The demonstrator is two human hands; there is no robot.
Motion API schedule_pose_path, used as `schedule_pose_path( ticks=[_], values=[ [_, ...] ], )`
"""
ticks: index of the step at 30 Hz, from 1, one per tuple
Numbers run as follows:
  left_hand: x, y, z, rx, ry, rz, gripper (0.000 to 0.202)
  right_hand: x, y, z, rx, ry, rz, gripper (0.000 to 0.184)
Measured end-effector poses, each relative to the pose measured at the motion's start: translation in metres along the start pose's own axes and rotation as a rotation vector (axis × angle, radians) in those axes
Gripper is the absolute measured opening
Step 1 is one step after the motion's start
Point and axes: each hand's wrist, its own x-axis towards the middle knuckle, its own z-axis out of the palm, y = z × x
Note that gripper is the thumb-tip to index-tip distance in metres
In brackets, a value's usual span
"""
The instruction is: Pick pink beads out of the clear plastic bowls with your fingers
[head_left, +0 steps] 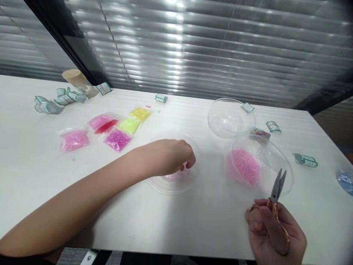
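My left hand (171, 156) reaches into a shallow clear dish (162, 186) at the table's middle, fingers curled down onto pale pink beads (175, 176); what they pinch is hidden. My right hand (273, 230) at the near right edge is closed round the copper handles of small scissors (277, 191), blades pointing up and nearly together. Just beyond the scissors a clear bowl (275, 154) holds a heap of pink beads (246, 165). An empty clear bowl (231, 117) stands behind it.
Small bags of pink, red, yellow and green beads (117, 139) lie left of the dish on the white table (41, 176). Rolled labels (48, 106) and a wooden-lidded jar (78, 82) sit at the far left. More label scraps (305, 159) lie at the right. Blinds back the table.
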Motion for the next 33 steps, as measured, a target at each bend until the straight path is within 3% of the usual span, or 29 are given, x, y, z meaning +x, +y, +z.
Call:
schedule_pose_path(
  ticks=[11,22,33],
  values=[
    [0.001,0.004,0.003,0.131,-0.055,0.056,0.011,-0.001,0.0,0.0,0.014,0.012,0.028,0.025],
    [-0.001,0.007,0.006,0.214,-0.048,0.044,0.009,-0.001,0.001,0.001,0.059,-0.001,0.028,0.022],
    [0.0,0.013,0.004,0.152,-0.046,0.056,0.014,0.004,0.004,0.005,0.054,-0.01,0.016,0.021]
  ],
)
